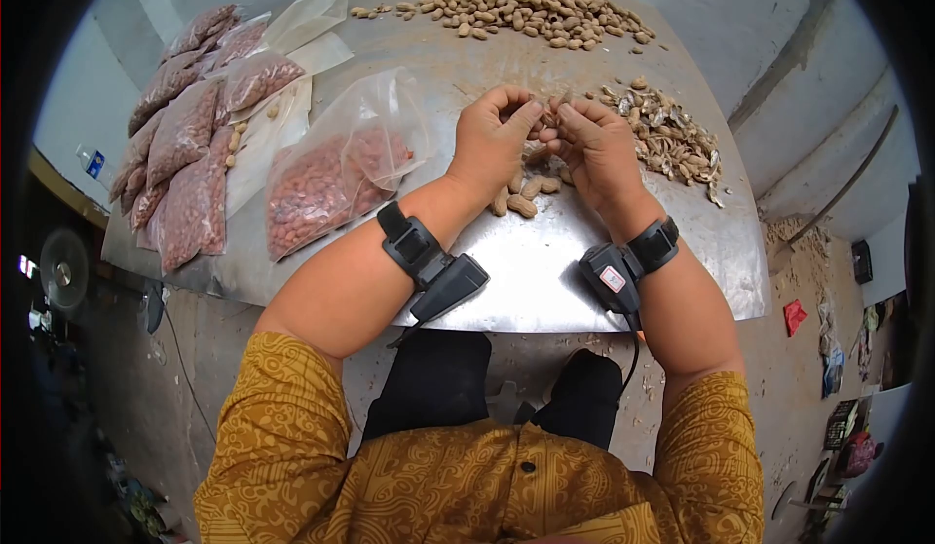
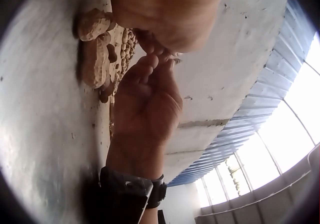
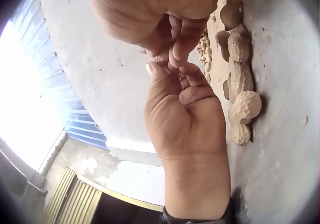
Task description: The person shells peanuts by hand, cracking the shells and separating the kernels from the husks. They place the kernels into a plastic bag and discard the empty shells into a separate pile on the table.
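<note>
Over the near middle of a metal table [image 1: 526, 291], my left hand [image 1: 490, 140] and right hand [image 1: 606, 159] meet at the fingertips. Both pinch a peanut [image 3: 161, 58] between thumbs and fingers, which mostly cover it. Just below the hands, several whole peanuts [image 1: 526, 193] lie in a small cluster on the metal. Close up in the right wrist view, unshelled peanuts [image 3: 242, 79] sit beside opened shell pieces [image 3: 231, 12]. To the right of the right hand spreads a heap of empty shells [image 1: 677, 135].
A large pile of unshelled peanuts [image 1: 526, 3] occupies the table's far side. At left stands an open clear bag [image 1: 336, 179] of reddish shelled kernels. Filled, closed bags [image 1: 185, 135] are stacked beyond it. A fan [image 1: 64, 271] is on the left, off the table.
</note>
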`<move>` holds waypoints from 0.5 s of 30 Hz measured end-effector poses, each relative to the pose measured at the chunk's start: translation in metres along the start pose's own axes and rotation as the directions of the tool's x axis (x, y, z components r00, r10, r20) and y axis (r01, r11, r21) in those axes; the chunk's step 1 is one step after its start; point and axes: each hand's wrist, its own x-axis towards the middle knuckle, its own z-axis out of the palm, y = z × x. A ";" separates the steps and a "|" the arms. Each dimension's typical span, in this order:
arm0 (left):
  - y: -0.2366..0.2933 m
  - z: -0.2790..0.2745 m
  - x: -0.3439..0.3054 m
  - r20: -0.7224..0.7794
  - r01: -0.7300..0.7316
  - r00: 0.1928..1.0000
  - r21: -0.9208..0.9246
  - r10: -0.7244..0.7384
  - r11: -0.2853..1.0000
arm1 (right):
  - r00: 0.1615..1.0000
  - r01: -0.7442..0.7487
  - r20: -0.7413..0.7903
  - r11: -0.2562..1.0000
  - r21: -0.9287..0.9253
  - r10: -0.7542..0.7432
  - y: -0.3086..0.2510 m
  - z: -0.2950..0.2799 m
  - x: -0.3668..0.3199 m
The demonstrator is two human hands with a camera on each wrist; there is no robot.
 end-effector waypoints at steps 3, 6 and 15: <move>-0.001 -0.001 0.001 -0.012 0.001 1.000 -0.043 -0.001 0.999 | 0.999 -0.015 -0.029 0.997 0.081 0.018 -0.002 0.003 -0.001; -0.003 -0.001 0.002 -0.018 -0.043 0.999 -0.006 0.043 0.999 | 0.999 -0.036 -0.014 0.980 0.196 0.039 -0.001 0.003 0.000; 0.005 -0.003 0.004 0.246 -0.582 0.805 0.502 0.540 0.640 | 0.994 -0.067 -0.050 0.909 0.412 0.096 0.004 0.004 -0.001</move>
